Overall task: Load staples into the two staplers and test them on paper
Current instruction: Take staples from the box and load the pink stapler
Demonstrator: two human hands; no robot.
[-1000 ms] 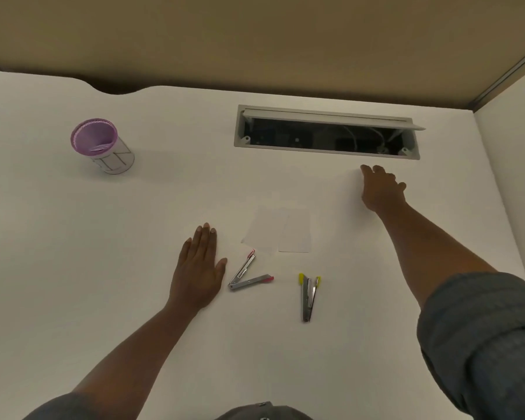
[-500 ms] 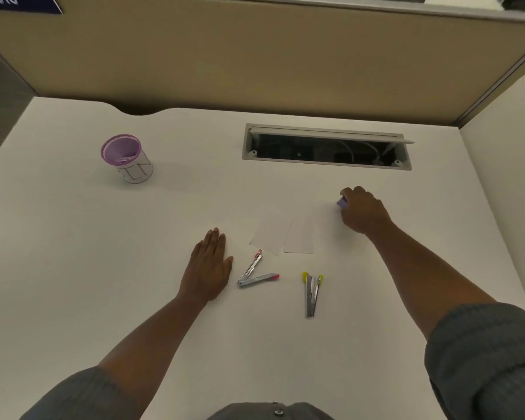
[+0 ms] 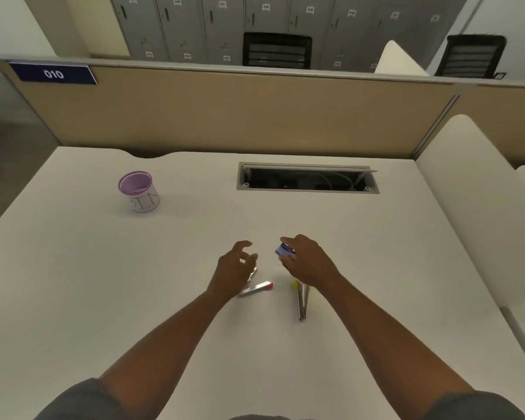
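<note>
Blue-white staple box [image 3: 285,249] gripped by right hand [image 3: 308,262].

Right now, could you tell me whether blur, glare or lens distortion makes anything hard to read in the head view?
Head view: dim, even light, no glare; wide-angle bending curves the desk edges; motion blur softens the left hand, the right hand holding a small box, and both staplers; white paper barely shows against the desk.
</note>
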